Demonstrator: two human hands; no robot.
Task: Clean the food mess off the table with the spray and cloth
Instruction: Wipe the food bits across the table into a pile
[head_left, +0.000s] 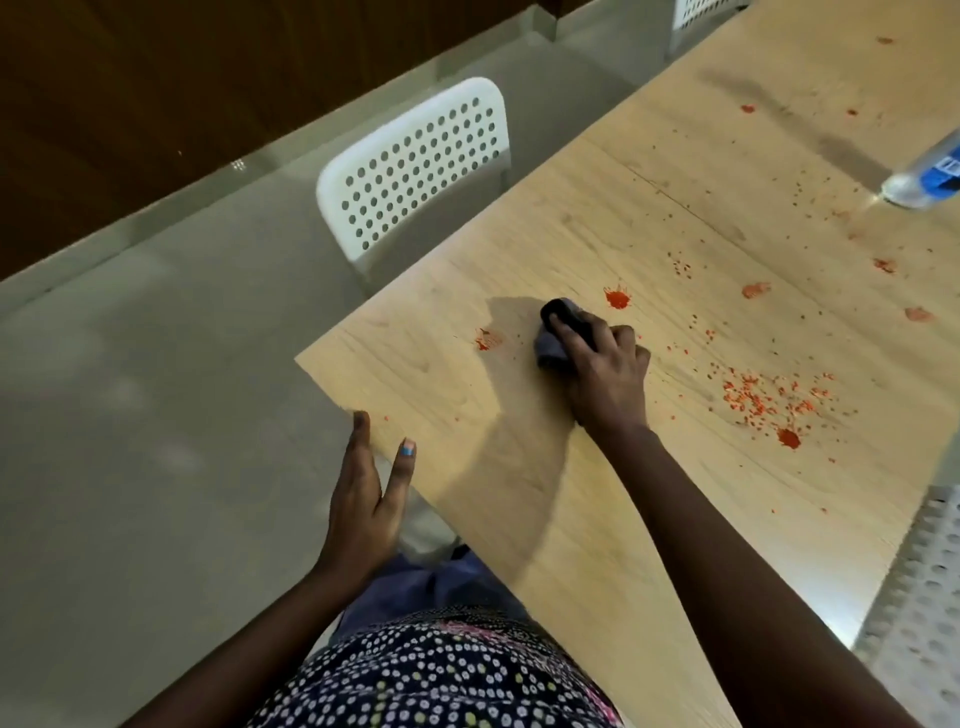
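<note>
Light wooden table (597, 519), red food splatter (779, 400) at 3 o'clock. Your right hand (608, 374) grips the dark cloth (558, 338) against the tabletop, fingers curled. Your left hand (366, 499) rests straight-fingered on the 9 o'clock edge. Spray bottle (930, 176) at 2 o'clock.

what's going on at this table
A person is wiping red food mess off a wooden table. The right hand presses a dark cloth onto the surface between two red splats, while the left hand rests open on the table's edge. Plenty of red spots and crumbs remain to the right. The spray bottle lies at the far right, untouched.
</note>
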